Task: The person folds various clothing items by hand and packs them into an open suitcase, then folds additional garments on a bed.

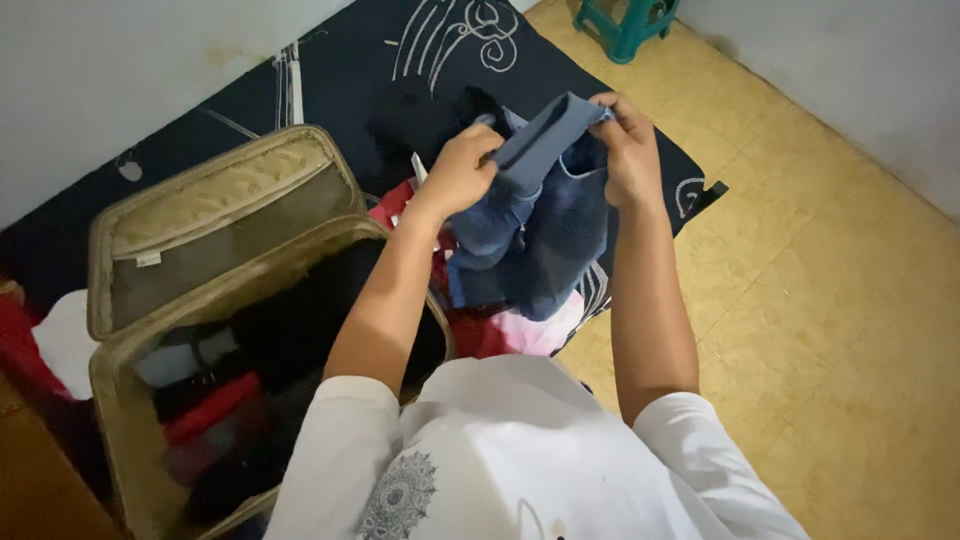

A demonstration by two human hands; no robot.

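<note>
while both hands [540, 165] hold it, jeans [535, 235] hang lengthwise.

jeans [545, 225]: blue denim, matt, coarse weave, faded patches. suitcase [120, 400]: tan woven fabric shell, lid lining [215, 215] quilted cloth with slight sheen. mat [350, 70]: dark cloth, matt, white printed swirls. floor [830, 300]: yellowish tiles, smooth, dull gloss. stool [625, 25]: green plastic, smooth. shirt [520, 460]: white cloth, soft, matt, grey print. wall [120, 50]: painted, matt, stained.
</note>
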